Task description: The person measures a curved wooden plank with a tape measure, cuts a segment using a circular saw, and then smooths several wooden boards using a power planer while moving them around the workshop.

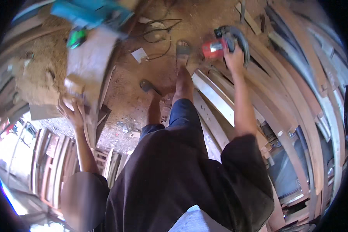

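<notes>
My right hand (235,60) is closed around the handle of a red and black circular saw (213,49), held out to the right of my legs. The saw's rounded grey guard (243,40) is beyond my knuckles. On the left, my left hand (71,113) has its fingers spread at the near end of a wide wooden board (89,58). A light wooden block (75,84), blurred, rests on the board just past my fingertips. Whether my fingers touch the block, I cannot tell.
A teal machine (91,14) stands at the far left, with a small green and black object (76,38) beside it. Black cable (158,34) loops over the dirt floor near a white sheet (139,55). Long timber planks (294,77) are stacked along the right.
</notes>
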A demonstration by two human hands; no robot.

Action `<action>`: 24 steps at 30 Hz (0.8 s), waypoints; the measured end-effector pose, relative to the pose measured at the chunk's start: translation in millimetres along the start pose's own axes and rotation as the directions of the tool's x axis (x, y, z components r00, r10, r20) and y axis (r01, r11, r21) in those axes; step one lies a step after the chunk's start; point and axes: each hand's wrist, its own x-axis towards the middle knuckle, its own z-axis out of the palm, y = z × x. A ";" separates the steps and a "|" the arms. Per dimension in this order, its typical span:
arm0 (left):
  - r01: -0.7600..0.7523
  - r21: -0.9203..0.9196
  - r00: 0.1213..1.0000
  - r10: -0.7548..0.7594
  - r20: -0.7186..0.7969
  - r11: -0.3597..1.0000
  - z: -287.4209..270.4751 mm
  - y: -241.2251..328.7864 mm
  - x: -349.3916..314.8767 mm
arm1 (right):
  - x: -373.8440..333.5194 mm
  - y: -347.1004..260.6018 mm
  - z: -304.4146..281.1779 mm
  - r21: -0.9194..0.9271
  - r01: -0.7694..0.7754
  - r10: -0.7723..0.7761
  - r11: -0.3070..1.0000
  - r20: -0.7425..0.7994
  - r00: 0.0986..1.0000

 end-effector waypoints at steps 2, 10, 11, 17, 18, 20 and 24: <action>-0.008 0.006 0.985 0.007 0.170 1.000 11.1 51.5 41.2 | 69.1 36.9 19.1 -0.057 -0.047 0.050 0.997 0.051 0.997; 0.188 0.090 0.887 -0.209 0.412 0.978 38.3 57.8 61.4 | 238.6 185.2 115.3 -0.487 -0.085 0.166 0.869 0.125 0.978; 0.300 -0.023 0.855 -0.258 0.450 0.954 40.7 65.4 62.6 | 246.1 196.6 126.1 -0.524 -0.080 0.179 0.848 0.140 0.974; 0.151 -0.032 0.815 -0.106 0.570 0.988 22.6 13.5 67.8 | 251.4 205.7 229.9 -0.662 0.093 0.184 0.744 0.337 0.923; 0.147 0.044 0.807 -0.145 0.573 0.988 19.3 12.1 69.4 | 247.2 201.6 245.8 -0.673 0.132 0.186 0.727 0.379 0.907; -0.239 0.047 0.801 0.170 0.574 0.970 -18.0 -41.4 69.6 | 241.6 176.8 282.5 -0.667 0.222 0.156 0.712 0.458 0.875; -0.137 -0.010 0.819 0.119 0.562 0.990 45.2 3.7 71.0 | 222.2 198.3 284.7 -0.750 0.346 0.197 0.563 0.529 0.826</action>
